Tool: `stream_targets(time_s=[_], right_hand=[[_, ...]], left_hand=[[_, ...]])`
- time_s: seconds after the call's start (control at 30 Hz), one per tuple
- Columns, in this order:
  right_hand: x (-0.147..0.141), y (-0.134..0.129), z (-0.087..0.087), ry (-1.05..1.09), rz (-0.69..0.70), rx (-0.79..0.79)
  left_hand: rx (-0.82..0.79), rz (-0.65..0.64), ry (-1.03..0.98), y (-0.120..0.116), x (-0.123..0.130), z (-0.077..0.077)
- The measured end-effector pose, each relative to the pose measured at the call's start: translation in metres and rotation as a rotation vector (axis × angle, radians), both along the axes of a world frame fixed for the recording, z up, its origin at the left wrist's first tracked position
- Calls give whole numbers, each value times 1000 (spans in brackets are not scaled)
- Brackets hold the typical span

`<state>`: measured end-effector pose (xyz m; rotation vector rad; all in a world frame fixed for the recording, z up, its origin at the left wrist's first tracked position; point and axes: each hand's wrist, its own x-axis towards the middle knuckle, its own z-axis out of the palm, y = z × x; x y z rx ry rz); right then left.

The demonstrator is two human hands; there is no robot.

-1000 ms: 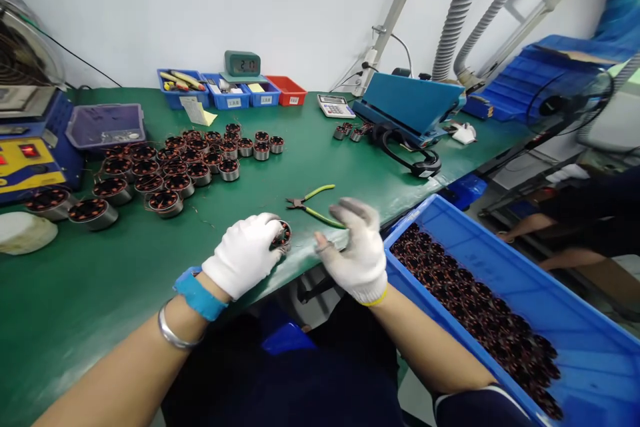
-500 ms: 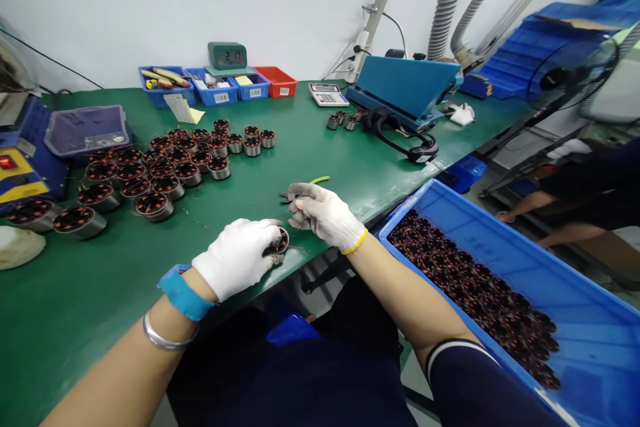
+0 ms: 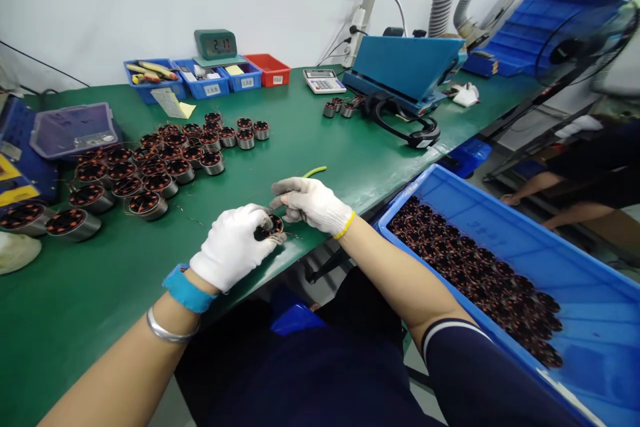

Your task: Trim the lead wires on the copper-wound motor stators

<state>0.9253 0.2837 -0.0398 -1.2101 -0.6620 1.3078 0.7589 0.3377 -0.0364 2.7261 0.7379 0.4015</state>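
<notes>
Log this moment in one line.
left hand: holds copper-wound part | right hand: close beside it | green handle: beyond right hand

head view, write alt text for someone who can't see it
Gloved left hand holds a copper-wound metal ring on a green bench, gloved right hand close by. More such rings stand left; a blue bin at right holds similar ones.

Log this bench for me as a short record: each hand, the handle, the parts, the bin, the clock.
Left hand: gloved, gripping a coil part
Right hand: gloved, beside that coil part; any hold unclear
Handle: light green, partly hidden behind the right hand
Other coil parts: clustered on the green bench, at left
Blue bin: at right, many similar parts inside
Clock: reads 2:17
</notes>
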Motion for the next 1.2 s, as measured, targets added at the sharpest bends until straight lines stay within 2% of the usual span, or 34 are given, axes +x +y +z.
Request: stream_targets(time_s=[0.17, 0.27, 0.37, 0.43, 0.53, 0.6, 0.63, 0.7, 0.77, 0.83, 0.97, 1.1, 1.2], right_hand=[[1, 17, 2, -105, 30, -115], [7, 6, 1, -149, -4, -195], [11, -13, 1, -262, 20, -243], [11, -23, 3, -431, -13, -171], [8, -36, 7, -875, -108, 153], [6, -41, 11, -1191, 22, 332], [5, -43, 12, -1319, 145, 352], [4, -45, 16, -1484, 376, 272], [4, -46, 19, -1535, 488, 154], [5, -46, 22, -1547, 488, 99], [4, -45, 30, -1619, 397, 21], [2, -39, 35, -1640, 499, -115], [4, -32, 34, -1576, 546, -123]], left_hand=[[-73, -51, -33, 6, -4, 2], [-98, -40, -16, 6, -5, 3], [-103, -31, -15, 6, -4, 4], [-120, -38, -34, 6, -4, 4], [-174, -48, -55, 7, -5, 3], [-203, -49, -51, 8, -5, 4], [-206, -48, -47, 8, -6, 4], [-199, -51, -40, 8, -6, 6], [-184, -50, -28, 8, -7, 7], [-174, -35, 0, 7, -6, 9], [-160, 2, 44, 4, -5, 10], [-145, 11, 54, 4, -5, 11], [-134, 11, 53, 4, -5, 11]])
